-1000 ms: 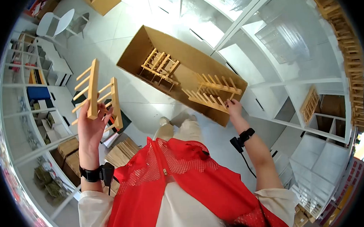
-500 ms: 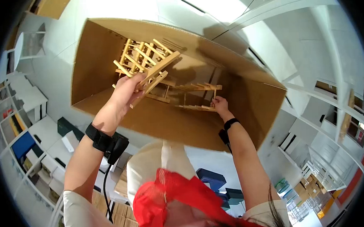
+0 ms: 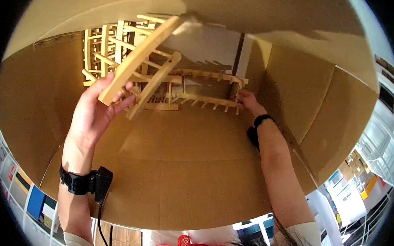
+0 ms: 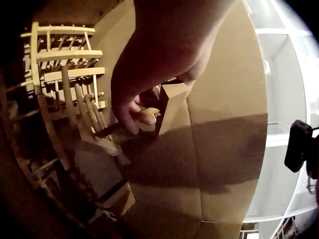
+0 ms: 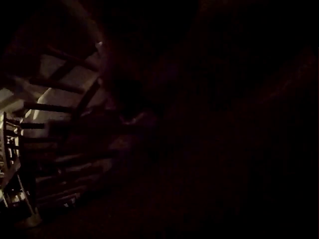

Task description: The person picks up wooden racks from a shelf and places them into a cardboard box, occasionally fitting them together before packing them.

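Note:
In the head view my left hand (image 3: 93,107) grips the near end of a light wooden rack (image 3: 141,55) with two rails and pegs, held tilted inside a large cardboard box (image 3: 173,185). The left wrist view shows the fingers of that hand (image 4: 144,74) curled at a wooden piece. Toward the box's right side my right hand (image 3: 249,102) pinches the end of a second pegged rack (image 3: 209,100), low in the box. The right wrist view is very dark; pegs (image 5: 55,107) show at its left.
Several more wooden racks (image 3: 103,48) stand at the box's far left, behind the held rack. Cardboard walls (image 3: 332,99) rise on all sides. White shelving (image 4: 284,89) lies outside the box, and a blue item (image 3: 35,202) is at the lower left.
The head view has moved down close over the box. My left hand has carried its rack from outside the box to inside it. My right hand still holds its rack, now lower in the box.

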`<state>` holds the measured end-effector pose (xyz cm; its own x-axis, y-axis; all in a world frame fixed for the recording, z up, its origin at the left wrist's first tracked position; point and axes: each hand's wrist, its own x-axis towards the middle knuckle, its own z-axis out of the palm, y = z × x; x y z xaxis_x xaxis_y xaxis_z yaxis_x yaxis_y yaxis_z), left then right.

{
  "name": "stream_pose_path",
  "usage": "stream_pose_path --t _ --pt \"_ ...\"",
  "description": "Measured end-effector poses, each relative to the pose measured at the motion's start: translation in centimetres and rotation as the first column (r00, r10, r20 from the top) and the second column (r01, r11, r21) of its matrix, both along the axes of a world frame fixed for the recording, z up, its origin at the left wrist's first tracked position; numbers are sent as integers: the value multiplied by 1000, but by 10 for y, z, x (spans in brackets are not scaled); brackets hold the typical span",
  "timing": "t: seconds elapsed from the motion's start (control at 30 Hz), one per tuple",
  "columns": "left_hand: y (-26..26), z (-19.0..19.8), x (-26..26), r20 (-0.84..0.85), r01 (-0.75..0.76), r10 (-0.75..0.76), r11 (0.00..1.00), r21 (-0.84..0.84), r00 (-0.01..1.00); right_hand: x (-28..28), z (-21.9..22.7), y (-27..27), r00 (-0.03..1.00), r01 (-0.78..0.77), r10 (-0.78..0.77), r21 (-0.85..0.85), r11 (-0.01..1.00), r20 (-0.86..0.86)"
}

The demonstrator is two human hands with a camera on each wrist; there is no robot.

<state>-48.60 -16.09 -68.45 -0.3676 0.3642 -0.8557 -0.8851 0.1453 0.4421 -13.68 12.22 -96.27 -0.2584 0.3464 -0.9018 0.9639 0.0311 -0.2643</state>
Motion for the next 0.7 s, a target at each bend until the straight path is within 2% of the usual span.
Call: stream_pose_path --t 0.03,0.07,0.17,0.2,0.27,0.3,0.33,0.37,0.4,0.5,0.6,0.63,0.7 --pt "-4 -5 -1 5 -3 3 1000 23 1000 15 -27 1 981 -192 189 87 978 37" --pt "-4 -7 0 5 -15 15 1000 -5 1000 23 -48 0 924 -381 372 162 910 84" --pt "-4 -9 -3 -11 -34 33 997 -71 999 6 -57 3 940 -316 294 117 941 174" --pt "-5 -10 -4 -10 -35 34 996 -84 999 4 -62 5 956 -252 213 195 948 200" --pt "-5 -9 -6 -16 -40 39 995 -95 999 -25 -34 -1 970 -94 -9 406 909 244" --pt "-3 -8 -7 -21 -35 33 996 -81 999 -57 3 -11 960 3 -152 532 847 236" --pt "-1 -6 -6 -25 -30 29 997 -69 999 -71 14 -19 965 -191 62 516 835 256" --pt "2 -5 -6 -28 -24 22 998 -57 999 -79 21 -23 923 -377 271 498 781 274" --pt "2 -7 -6 -23 -24 23 999 -37 999 -85 27 -28 837 -547 466 473 691 286" --pt "2 -8 -4 -23 -41 41 999 -26 999 -100 36 -45 649 -757 692 359 545 316" --pt "4 -4 0 -17 -51 50 998 -44 999 -96 12 -36 741 -671 614 316 671 272" --pt "-1 -8 -2 -6 -17 17 1000 16 1000 -94 9 -34 731 -683 624 291 670 277" --pt "-10 -14 -4 17 -7 7 1000 25 1000 -89 11 -27 706 -707 645 239 666 292"
